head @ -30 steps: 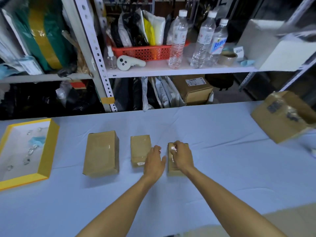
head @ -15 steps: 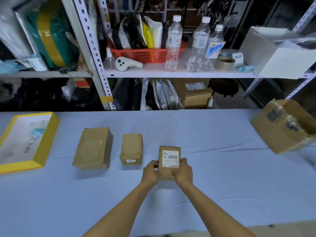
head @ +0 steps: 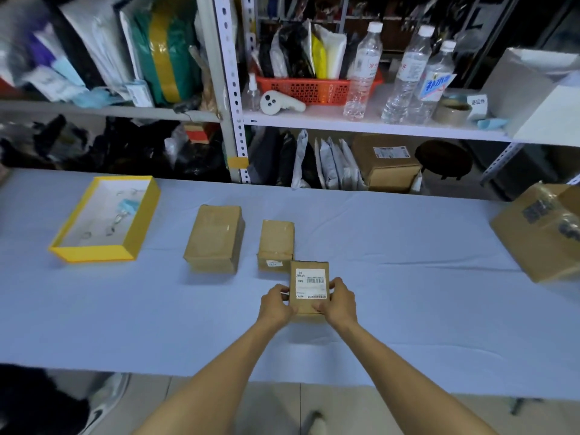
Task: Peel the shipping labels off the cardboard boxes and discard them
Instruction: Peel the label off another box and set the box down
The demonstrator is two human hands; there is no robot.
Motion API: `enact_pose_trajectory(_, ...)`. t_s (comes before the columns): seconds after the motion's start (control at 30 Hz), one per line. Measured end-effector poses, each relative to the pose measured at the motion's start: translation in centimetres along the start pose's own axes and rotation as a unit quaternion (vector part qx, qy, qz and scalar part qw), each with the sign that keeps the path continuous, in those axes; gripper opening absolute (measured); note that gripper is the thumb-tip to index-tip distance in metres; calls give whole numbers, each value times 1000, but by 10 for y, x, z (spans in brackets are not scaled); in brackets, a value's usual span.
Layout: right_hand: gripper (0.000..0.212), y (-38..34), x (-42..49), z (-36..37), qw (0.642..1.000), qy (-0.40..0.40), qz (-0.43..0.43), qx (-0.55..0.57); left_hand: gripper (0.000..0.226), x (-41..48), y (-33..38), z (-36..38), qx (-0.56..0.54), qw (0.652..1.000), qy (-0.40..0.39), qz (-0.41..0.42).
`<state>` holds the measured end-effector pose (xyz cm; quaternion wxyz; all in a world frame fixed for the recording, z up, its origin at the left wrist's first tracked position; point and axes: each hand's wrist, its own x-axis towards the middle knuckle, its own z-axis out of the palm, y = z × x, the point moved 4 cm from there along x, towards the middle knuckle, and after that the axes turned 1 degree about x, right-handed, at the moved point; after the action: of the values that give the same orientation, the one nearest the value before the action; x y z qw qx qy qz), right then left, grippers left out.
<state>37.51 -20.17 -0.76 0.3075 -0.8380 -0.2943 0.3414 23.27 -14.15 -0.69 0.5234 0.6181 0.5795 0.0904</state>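
Small cardboard box (head: 308, 306) gripped at both sides, shipping label (head: 310, 283) turned up.
The box is held over the near middle of the table (head: 408, 293) by the left hand (head: 276, 304) and right hand (head: 340, 301), fingers curled round its edges. Its underside is hidden, and the label's print is too small to be read. Two brown boxes (head: 276, 241) (head: 215, 238) are set just beyond. The contents of the yellow tray (head: 94, 255) at far left are indistinct. A carton (head: 539, 233) is cut off at the right.
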Motion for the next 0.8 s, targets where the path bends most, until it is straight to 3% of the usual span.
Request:
enact_pose_trajectory(0.2,41,-14,-32,27,1000,5,-31,0,39,-10,-34,-32,-47,999,6,27)
enact_pose_trajectory(0.8,40,-9,-34,46,993,-36,-85,68,61,-23,-54,-46,-62,989,35,130)
